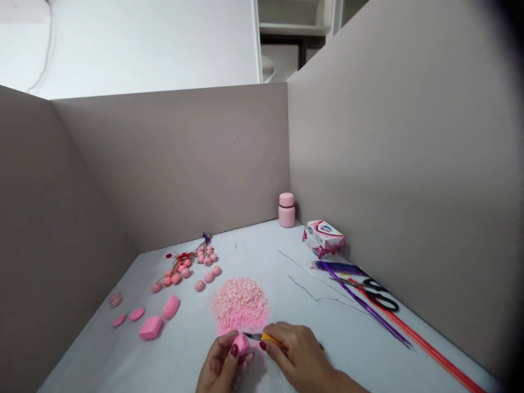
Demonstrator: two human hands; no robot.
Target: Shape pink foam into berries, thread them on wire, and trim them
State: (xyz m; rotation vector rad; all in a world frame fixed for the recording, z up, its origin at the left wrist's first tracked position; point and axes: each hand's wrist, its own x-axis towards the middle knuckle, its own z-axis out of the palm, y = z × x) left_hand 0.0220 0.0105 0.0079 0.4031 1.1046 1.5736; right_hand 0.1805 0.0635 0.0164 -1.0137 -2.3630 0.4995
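Nearest the camera were my two hands, the right hand (301,349) curled round a yellow-handled knife (270,335) and the left hand (221,363) pinching a small pink piece (241,344) between thumb and fingers. Everything turned, as I judged it, on how the blade (254,337) lay to that piece. From my right hand the pink piece was to the left, in the space between the two hands; the knife's long axis ran left to right, with the blade pointing left and its tip at the piece's far side. I could not tell whether the edge touched the surface or stood just off it. The piece looked stubby and rounded, and my fingers hid too much of it for me to make out a long axis. Of the two, my left hand was the nearer, being in contact with it, while the right was just beside, its thumb to the right of the piece. Just beyond, on the far side, lay a heap of pale pink crumbs (240,300). Well apart to the left were a pink block (151,328) and a pink oval (171,308); to the right lay black-handled scissors (382,300).
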